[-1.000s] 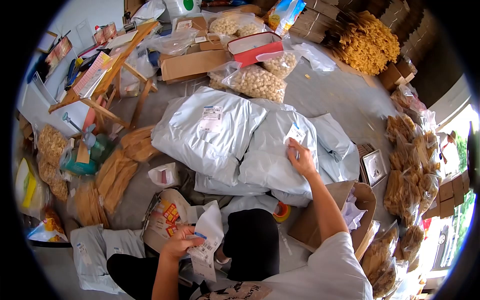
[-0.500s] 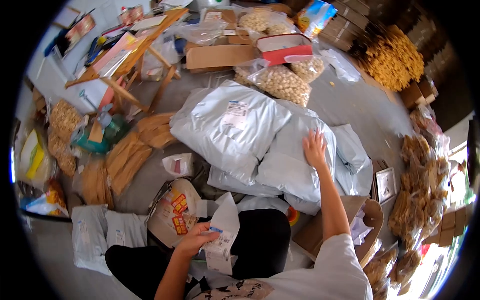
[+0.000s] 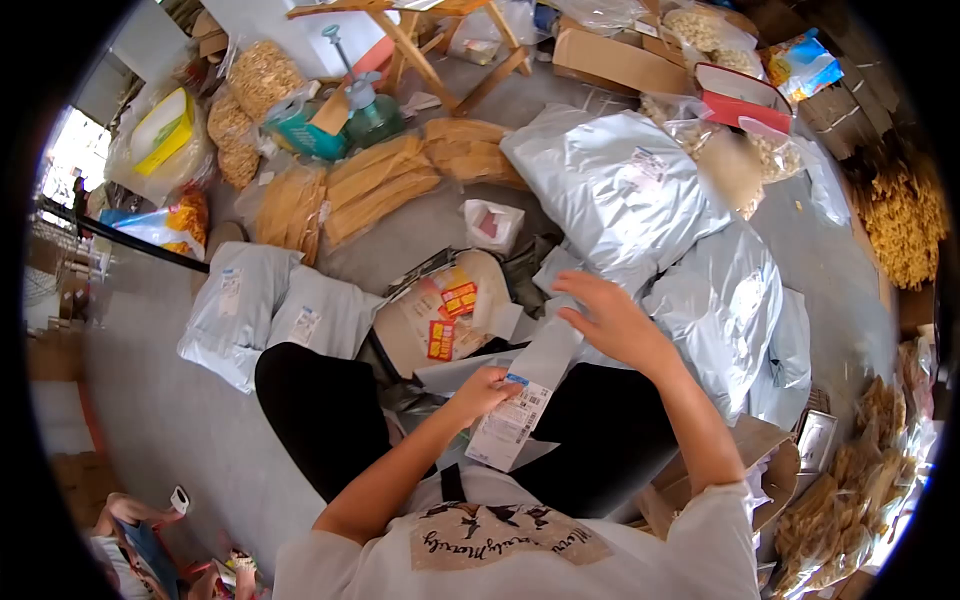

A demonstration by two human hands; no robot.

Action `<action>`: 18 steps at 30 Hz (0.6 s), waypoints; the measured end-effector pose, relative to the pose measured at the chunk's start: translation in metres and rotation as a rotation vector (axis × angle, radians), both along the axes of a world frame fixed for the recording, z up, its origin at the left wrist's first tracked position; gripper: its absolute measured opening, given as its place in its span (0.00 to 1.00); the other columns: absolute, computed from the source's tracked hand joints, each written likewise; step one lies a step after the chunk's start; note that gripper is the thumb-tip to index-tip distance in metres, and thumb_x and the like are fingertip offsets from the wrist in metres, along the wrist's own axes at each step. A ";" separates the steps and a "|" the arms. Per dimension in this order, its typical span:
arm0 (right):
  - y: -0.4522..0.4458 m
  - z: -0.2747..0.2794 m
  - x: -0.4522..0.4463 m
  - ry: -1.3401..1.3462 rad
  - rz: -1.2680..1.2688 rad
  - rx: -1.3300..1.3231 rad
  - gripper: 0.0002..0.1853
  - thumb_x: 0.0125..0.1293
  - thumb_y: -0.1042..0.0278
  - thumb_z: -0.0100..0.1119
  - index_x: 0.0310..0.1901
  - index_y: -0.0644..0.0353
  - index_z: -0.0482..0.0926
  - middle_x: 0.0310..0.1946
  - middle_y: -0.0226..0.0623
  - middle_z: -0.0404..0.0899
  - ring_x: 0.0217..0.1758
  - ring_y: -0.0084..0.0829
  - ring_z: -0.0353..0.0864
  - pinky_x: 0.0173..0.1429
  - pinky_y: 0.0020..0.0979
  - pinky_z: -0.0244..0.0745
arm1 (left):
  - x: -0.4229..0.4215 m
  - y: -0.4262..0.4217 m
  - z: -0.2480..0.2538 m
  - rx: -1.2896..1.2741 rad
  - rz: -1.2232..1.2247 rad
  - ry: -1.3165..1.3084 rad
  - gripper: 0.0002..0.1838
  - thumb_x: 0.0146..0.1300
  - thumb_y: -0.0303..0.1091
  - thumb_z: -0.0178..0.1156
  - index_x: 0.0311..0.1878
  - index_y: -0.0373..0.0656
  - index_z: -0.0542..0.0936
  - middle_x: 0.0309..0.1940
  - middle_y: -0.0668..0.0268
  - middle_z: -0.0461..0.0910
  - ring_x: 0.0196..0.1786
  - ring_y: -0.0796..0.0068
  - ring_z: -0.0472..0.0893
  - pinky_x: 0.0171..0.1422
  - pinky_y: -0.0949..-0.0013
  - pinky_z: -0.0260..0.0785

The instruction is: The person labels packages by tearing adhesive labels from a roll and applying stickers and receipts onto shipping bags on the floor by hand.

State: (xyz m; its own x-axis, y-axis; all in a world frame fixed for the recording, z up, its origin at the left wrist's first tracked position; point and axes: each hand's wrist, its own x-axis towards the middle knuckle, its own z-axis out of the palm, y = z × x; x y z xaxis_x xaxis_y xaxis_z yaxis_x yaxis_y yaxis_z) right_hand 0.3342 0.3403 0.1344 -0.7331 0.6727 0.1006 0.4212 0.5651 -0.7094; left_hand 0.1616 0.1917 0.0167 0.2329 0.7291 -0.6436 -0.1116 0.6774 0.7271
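Observation:
My left hand [image 3: 485, 393] pinches a strip of printed shipping labels [image 3: 518, 420] above my lap. The strip's blank upper end reaches towards my right hand [image 3: 620, 325], which hovers with its fingers apart; whether a fingertip touches the strip I cannot tell. Beyond that hand lies a large grey-white mailing bag [image 3: 610, 195] bearing a label, and more filled bags [image 3: 720, 310] are stacked to its right. In front of my lap is a beige seat-like pad [image 3: 470, 310] with red and yellow stickers.
Two labelled mailing bags [image 3: 240, 310] lie by my left knee. Flat brown bundles [image 3: 380, 190] stretch across the floor behind a small white box [image 3: 492, 225]. An open carton [image 3: 765, 455] stands at my right. Another person [image 3: 140, 540] shows partly at lower left.
My right hand has left the stacked mailing bag and come in over my lap, near the label strip. My left hand still holds the strip. The view has turned left and downward.

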 end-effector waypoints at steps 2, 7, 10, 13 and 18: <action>0.007 -0.038 -0.041 -0.047 0.150 -0.004 0.13 0.54 0.71 0.56 0.41 0.66 0.74 0.42 0.47 0.74 0.48 0.45 0.72 0.50 0.37 0.67 | -0.014 -0.007 -0.027 -0.047 -0.029 0.028 0.10 0.57 0.29 0.56 0.41 0.37 0.76 0.31 0.67 0.78 0.32 0.81 0.76 0.37 0.76 0.67; 0.035 -0.174 -0.132 -0.256 0.162 -0.030 0.09 0.53 0.70 0.55 0.35 0.64 0.76 0.32 0.48 0.77 0.36 0.46 0.76 0.40 0.39 0.71 | -0.046 -0.017 -0.054 -0.195 0.040 -0.006 0.16 0.55 0.23 0.54 0.49 0.37 0.73 0.37 0.66 0.78 0.38 0.79 0.76 0.43 0.75 0.66; 0.033 -0.248 -0.164 -0.298 0.164 -0.052 0.08 0.51 0.68 0.57 0.31 0.63 0.77 0.26 0.49 0.76 0.30 0.46 0.76 0.36 0.39 0.71 | -0.064 -0.023 -0.062 -0.074 0.243 -0.188 0.23 0.51 0.18 0.50 0.54 0.36 0.67 0.44 0.65 0.75 0.45 0.79 0.74 0.50 0.75 0.64; 0.005 -0.293 -0.189 -0.315 0.016 -0.208 0.10 0.49 0.64 0.59 0.27 0.64 0.76 0.25 0.50 0.76 0.31 0.46 0.76 0.37 0.39 0.71 | -0.084 -0.030 -0.079 -0.128 0.261 -0.213 0.21 0.49 0.20 0.51 0.50 0.36 0.69 0.41 0.64 0.76 0.42 0.76 0.75 0.49 0.75 0.64; -0.046 -0.285 -0.214 -0.492 -0.037 -0.017 0.19 0.43 0.66 0.65 0.37 0.62 0.72 0.38 0.47 0.73 0.43 0.44 0.74 0.43 0.37 0.72 | -0.104 -0.036 -0.087 -0.334 0.425 -0.152 0.15 0.46 0.22 0.50 0.41 0.35 0.75 0.31 0.65 0.77 0.33 0.77 0.76 0.39 0.77 0.65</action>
